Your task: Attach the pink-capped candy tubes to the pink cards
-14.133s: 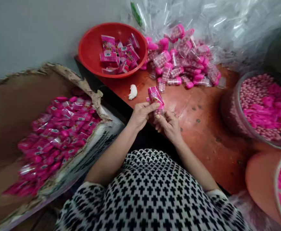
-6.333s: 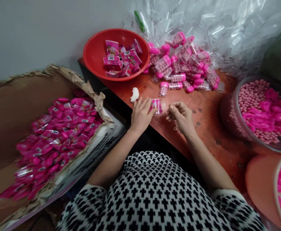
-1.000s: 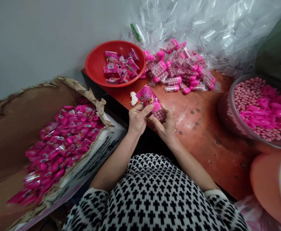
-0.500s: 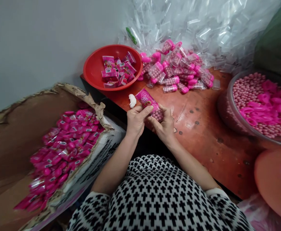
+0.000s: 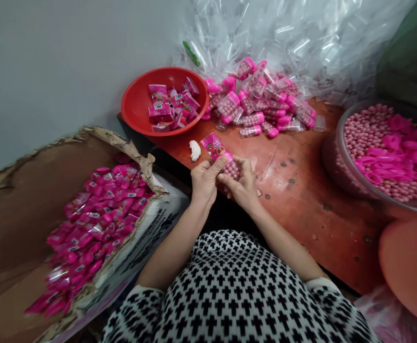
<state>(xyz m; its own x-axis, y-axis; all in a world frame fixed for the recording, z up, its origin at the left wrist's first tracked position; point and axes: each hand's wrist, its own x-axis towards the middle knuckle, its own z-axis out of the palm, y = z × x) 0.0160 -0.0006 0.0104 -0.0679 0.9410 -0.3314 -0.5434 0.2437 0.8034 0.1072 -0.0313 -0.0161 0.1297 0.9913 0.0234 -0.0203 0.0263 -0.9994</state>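
Both hands meet at the near edge of the red-brown table. My left hand pinches a pink printed wrapper that sticks up and away from me. My right hand grips a small clear bottle of pink candy balls, which sits partly inside the wrapper. The fingers of both hands are closed round it. A small white wad lies just left of the wrapper.
A red bowl of pink wrappers stands at the far left, beside a heap of filled bottles against clear plastic bags. A torn cardboard box of wrapped packs sits left. Right, a tub of candy balls and pink caps.
The wrapper has slid further down over the bottle and tilted lower toward the table. Both hands have stayed together at the table's near edge.
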